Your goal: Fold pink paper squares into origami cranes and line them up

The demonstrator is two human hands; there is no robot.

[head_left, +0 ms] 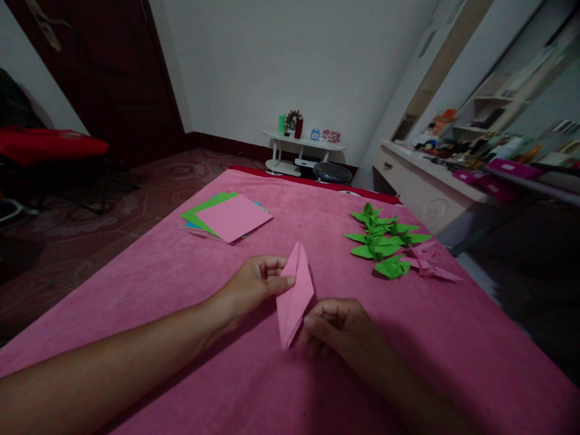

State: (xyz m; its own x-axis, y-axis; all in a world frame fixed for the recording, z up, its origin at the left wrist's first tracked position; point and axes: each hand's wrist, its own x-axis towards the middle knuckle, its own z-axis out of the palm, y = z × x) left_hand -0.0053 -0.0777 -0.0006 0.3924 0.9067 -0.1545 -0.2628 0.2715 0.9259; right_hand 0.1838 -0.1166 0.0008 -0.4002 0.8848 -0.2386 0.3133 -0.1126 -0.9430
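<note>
A pink sheet of paper folded into a long diamond (296,296) is held up over the cloth, one point toward the far side and the other toward me. My left hand (260,278) grips its left edge, thumb on the front face and fingers behind. At its lower right edge, my right hand (338,326) is closed, thumb and forefinger pinched at the paper's border; its other fingers curl in shadow. A crease runs lengthwise down the paper.
A pink cloth (149,314) covers the surface. Loose square sheets (233,217) in pink, green and blue lie at the far left. Several green folded paper cranes (374,248) and pink ones (428,263) sit at the right. Beyond stands a small white shelf (312,144).
</note>
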